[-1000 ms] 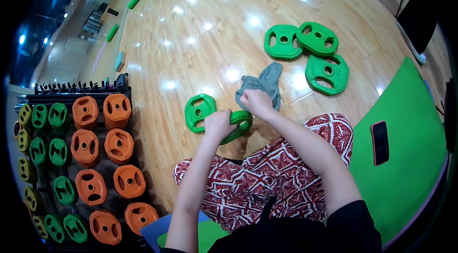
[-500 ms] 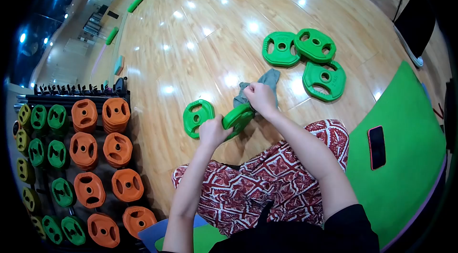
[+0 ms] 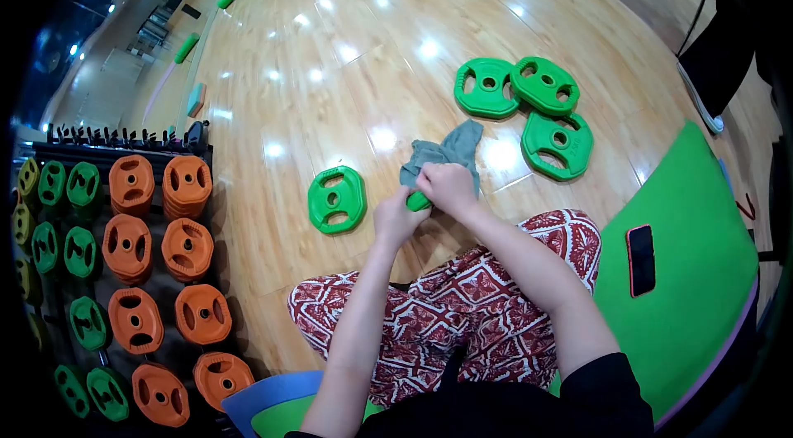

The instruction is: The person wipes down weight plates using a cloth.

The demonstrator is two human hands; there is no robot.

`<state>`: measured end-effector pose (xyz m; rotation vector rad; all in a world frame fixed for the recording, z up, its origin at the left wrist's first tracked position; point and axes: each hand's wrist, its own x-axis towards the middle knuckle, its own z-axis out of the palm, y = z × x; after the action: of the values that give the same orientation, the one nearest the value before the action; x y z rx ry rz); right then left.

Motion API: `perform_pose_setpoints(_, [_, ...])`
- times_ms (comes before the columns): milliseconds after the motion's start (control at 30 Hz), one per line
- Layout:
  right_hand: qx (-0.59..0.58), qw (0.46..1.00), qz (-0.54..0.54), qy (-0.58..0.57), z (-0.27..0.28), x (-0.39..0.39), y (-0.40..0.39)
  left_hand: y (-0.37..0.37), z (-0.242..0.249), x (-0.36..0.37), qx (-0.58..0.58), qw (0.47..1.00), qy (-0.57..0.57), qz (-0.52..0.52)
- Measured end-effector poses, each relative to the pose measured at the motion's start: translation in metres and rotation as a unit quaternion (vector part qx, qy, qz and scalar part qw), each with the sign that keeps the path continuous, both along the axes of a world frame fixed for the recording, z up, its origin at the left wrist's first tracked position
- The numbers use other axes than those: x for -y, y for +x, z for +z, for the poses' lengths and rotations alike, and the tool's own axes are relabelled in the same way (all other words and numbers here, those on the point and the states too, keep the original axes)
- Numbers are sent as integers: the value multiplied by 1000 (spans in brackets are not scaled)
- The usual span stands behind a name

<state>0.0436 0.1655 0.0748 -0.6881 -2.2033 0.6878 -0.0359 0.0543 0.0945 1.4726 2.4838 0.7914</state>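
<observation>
A green weight plate (image 3: pixel 419 201) is held up in front of my crossed legs, turned nearly edge-on; my hands hide most of it. My left hand (image 3: pixel 398 218) is closed around its left side. Against the plate's right side my right hand (image 3: pixel 450 188) is curled into a fist, with a grey-green cloth (image 3: pixel 452 150) bunched at its fingers and spreading out beyond it. Another green weight plate (image 3: pixel 337 200) lies flat on the floor to the left of my hands.
Three green plates (image 3: pixel 558 146) lie grouped on the wooden floor at the right, partly overlapping. A phone (image 3: pixel 641 260) rests on a green mat (image 3: pixel 686 339). At left stands a rack with orange plates (image 3: pixel 135 320). A person's shoe (image 3: pixel 700 99) shows at far right.
My left hand and the plate have turned, so the plate now shows mostly its edge. My right hand has come down closer to my left. The camera view has shifted slightly.
</observation>
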Motion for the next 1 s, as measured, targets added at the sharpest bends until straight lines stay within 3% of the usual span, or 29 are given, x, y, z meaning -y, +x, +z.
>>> perform_pose_setpoints(67, [15, 999, -11, -46, -5, -7, 3, 0, 1, 0, 13, 1000, 2, 2])
perform_pose_setpoints(167, [149, 964, -109, -193, -32, -29, 11, -4, 4, 2, 18, 1000, 4, 5])
perform_pose_setpoints(267, [126, 958, -121, -229, -25, -21, 4, -12, 4, 4, 34, 999, 10, -3])
perform_pose_setpoints(400, [30, 998, 9, -46, 6, 10, -2, -13, 3, 7, 23, 999, 6, 28])
perform_pose_setpoints(533, [-9, 998, 49, 32, 4, 10, 1, -10, 4, 4, 31, 999, -24, 35])
perform_pose_setpoints(667, [3, 999, -30, -24, -10, -8, 3, -6, 7, -1, 43, 998, -13, 42])
perform_pose_setpoints(733, [129, 979, -98, -128, -18, -19, 6, -8, 4, 2, 44, 999, -8, 21])
perform_pose_setpoints(767, [143, 969, -96, -177, -23, -23, 8, -9, 3, 5, 41, 999, -8, 20])
perform_pose_setpoints(1000, [131, 960, -72, -238, -21, -26, 1, -33, 12, 53, 102, 992, -57, 51])
